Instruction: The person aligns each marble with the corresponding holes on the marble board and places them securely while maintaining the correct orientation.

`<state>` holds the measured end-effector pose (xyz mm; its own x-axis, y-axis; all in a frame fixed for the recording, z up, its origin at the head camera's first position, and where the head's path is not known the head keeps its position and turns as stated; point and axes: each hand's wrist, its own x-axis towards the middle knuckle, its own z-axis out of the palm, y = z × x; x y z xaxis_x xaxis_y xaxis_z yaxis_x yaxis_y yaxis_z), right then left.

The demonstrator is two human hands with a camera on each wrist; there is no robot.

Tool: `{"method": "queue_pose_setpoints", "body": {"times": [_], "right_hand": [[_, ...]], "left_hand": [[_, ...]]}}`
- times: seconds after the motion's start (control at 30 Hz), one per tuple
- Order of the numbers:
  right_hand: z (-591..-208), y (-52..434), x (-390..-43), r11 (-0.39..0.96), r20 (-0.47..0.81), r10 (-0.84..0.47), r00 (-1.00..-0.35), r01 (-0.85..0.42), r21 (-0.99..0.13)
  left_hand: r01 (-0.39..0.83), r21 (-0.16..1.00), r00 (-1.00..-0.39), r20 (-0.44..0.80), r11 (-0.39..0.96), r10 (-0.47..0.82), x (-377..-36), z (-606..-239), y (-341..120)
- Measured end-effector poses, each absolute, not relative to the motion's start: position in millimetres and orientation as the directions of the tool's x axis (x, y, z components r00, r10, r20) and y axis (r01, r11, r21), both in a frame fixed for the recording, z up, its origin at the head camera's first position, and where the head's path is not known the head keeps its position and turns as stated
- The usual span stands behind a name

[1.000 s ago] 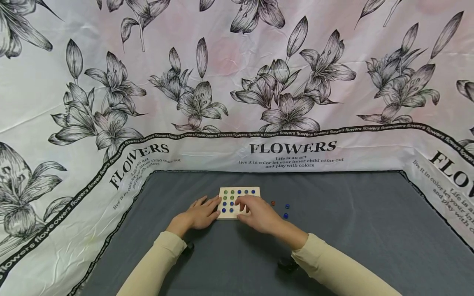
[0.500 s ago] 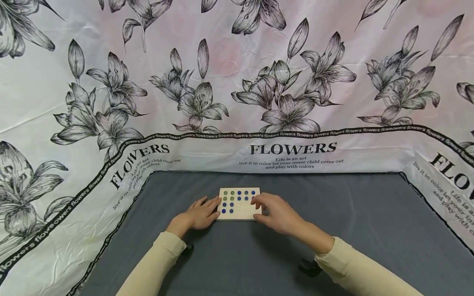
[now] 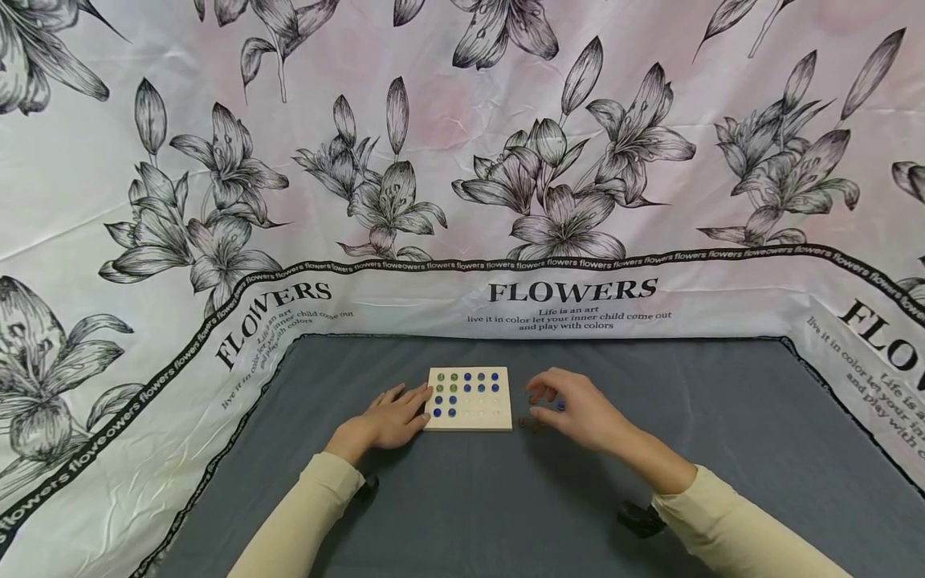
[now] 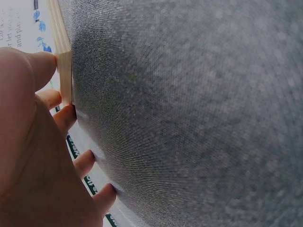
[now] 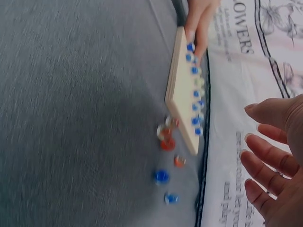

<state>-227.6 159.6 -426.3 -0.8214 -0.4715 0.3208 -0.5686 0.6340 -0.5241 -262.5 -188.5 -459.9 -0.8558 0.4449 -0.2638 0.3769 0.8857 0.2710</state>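
Wooden board [image 3: 468, 399] steadied by left hand [image 3: 390, 418]; right hand [image 3: 581, 413], fingers loosely spread, holding nothing, hovers over loose marbles [image 5: 163, 158]. A nudge could roll them across the surface [image 3: 723, 449].

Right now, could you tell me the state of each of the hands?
Left hand: open, fingers resting against the wooden board.
Right hand: open, empty, over the loose marbles.

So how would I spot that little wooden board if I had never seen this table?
Look at the grey cloth spread below the flowered backdrop. The wooden board lies near the middle of it, between the two hands, with the left hand touching its left edge. It is the only pale, flat square there, dotted with rows of blue and green marbles, while the loose marbles lie on the cloth to its right.
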Motion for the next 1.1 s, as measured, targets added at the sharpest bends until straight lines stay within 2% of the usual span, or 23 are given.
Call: {"method": "queue_pose_setpoints", "body": {"times": [0.53, 1.1], "right_hand": [[-447.7, 207.1, -254.1, 0.641, 0.249, -0.423, -0.871, -0.482, -0.598], [-476.9, 219.0, -268.9, 0.633, 0.191, -0.396, -0.898, -0.418, -0.652]], "left_hand": [[0.374, 0.273, -0.859, -0.259, 0.886, 0.442, -262.4, -460.4, -188.1], [0.375, 0.273, -0.857, -0.262, 0.886, 0.444, -261.9, -459.8, -187.9]]}}
